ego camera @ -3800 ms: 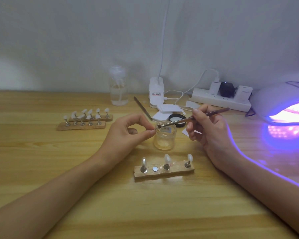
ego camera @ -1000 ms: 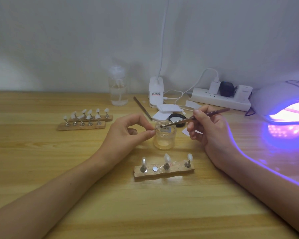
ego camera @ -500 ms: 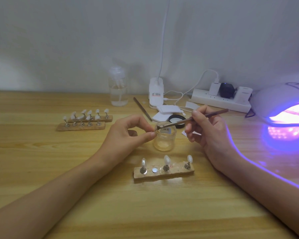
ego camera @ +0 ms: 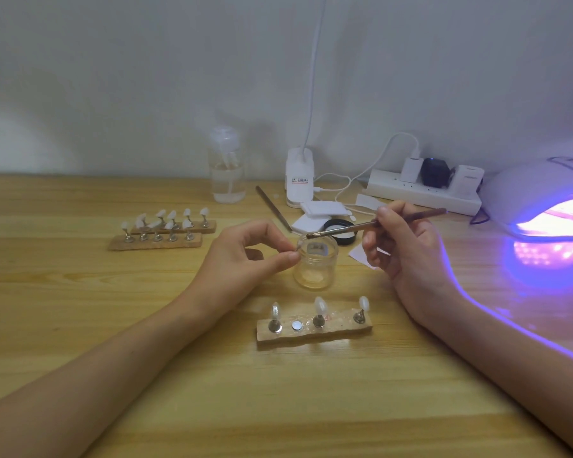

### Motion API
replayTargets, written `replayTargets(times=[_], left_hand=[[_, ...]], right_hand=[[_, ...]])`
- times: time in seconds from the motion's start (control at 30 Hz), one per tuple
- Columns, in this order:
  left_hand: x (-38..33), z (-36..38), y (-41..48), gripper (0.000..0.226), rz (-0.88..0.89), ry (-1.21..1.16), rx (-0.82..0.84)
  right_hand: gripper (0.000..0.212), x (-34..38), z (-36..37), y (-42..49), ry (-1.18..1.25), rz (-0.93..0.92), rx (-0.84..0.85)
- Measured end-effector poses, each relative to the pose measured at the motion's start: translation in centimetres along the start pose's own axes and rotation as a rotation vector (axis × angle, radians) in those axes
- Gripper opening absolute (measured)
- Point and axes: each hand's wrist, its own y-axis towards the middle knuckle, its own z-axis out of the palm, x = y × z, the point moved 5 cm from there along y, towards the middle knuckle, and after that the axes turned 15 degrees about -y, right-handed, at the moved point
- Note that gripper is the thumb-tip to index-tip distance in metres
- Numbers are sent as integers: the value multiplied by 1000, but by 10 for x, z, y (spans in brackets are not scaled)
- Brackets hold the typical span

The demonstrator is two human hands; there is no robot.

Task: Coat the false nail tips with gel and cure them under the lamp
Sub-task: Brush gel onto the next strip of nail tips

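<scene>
Wooden desk (ego camera: pixel 80 325) and the violet-glowing lamp (ego camera: pixel 536 193) at right look unchanged. Both hands have barely shifted: left hand (ego camera: pixel 242 259) pinches a nail tip (ego camera: pixel 298 247) at the jar (ego camera: pixel 316 269) rim, right hand (ego camera: pixel 407 249) grips the brush (ego camera: pixel 351 228), its bristles just beside that tip.

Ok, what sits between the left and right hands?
Head view: the open glass jar stands between the left hand, pinching a nail tip, and the right hand, whose brush hovers over its mouth.

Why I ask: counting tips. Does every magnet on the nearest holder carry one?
No, the nearest holder has one bare magnet among three standing tips.
</scene>
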Motion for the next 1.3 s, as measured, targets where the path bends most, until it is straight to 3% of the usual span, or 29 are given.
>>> replayTargets(times=[0.13,0.67,0.8,0.9,1.0,1.3], left_hand=[[0,0,0,13,5,-1,0],[0,0,-1,14,30,-19,21],[0,0,0,14,27,-20,15],[0,0,0,14,25,-16,12],[0,1,0,14,17,-21,8],[-12,-7,-2,13,-7,-37,-94]], right_hand=[[18,0,4,-1,-48,-12,52],[37,7,-28,-3,-108,19,-255],[25,17,-26,-1,-61,-106,-150],[15,27,-18,-4,-191,-257,-43],[17,30,-22,-6,-210,-320,-71],[18,16,-32,3,-32,-197,-128]])
